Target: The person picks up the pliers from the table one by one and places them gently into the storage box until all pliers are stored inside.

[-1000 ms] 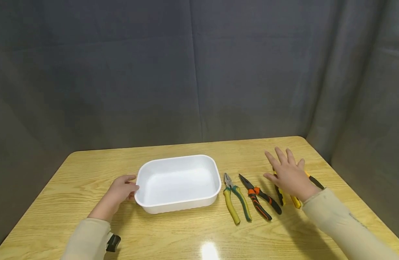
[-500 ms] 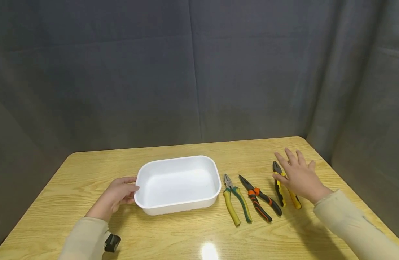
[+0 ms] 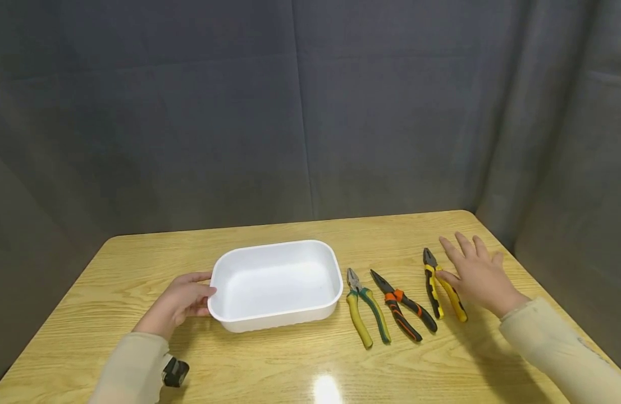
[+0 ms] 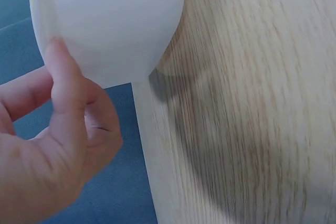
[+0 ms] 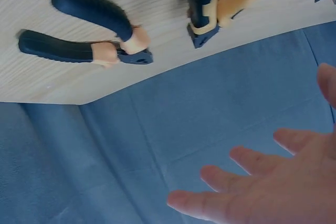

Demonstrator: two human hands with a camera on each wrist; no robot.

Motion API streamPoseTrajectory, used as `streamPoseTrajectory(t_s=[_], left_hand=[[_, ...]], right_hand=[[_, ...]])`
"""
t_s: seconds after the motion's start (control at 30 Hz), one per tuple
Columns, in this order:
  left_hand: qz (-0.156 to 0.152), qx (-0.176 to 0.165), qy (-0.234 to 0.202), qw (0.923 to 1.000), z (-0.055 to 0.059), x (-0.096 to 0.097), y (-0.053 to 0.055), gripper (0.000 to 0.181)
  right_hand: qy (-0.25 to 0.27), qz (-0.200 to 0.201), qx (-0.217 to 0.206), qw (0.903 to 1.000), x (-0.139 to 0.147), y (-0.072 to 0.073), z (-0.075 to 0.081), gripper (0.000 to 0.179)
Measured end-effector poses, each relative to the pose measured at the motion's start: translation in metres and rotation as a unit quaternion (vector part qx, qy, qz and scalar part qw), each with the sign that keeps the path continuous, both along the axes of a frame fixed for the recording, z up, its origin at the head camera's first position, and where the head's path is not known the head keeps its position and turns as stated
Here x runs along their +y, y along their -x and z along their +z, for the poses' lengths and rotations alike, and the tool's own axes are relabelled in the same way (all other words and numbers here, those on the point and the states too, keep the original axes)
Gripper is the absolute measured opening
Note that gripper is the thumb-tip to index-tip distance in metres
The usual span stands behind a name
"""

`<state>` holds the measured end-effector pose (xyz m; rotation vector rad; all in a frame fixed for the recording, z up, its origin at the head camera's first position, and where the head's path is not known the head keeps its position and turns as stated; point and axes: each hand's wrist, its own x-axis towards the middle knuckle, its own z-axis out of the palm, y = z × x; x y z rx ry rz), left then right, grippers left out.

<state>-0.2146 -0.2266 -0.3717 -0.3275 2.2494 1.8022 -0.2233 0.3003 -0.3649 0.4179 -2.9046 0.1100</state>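
smooth tray (image 3: 277, 286), seemingly plastic

Worktop (image 3: 270, 365): one, pale yellow wood with visible grain, far corners rounded; bright glare spot (image 3: 327, 390) at the bottom of the head view. Curtain (image 3: 189, 140): plain cloth, dark grey in the head view, bluish in the wrist views; hangs behind the worktop and along both sides, near-vertical crease (image 3: 302, 112) around centre, soft folds (image 3: 523, 112) at right.

Beige sleeves (image 3: 131, 367) show, the left one apparently carrying a black block (image 3: 176, 372).
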Motion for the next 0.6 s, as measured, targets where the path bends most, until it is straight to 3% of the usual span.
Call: streamPoseTrajectory(t_s=[0.6], left_hand=[[-0.002,-0.040,0.002,0.9992,0.006,0.002,0.003,0.058]], right_hand=[[0.013,-0.025,-0.017,0.9995,0.031,-0.001,-0.018,0.067]])
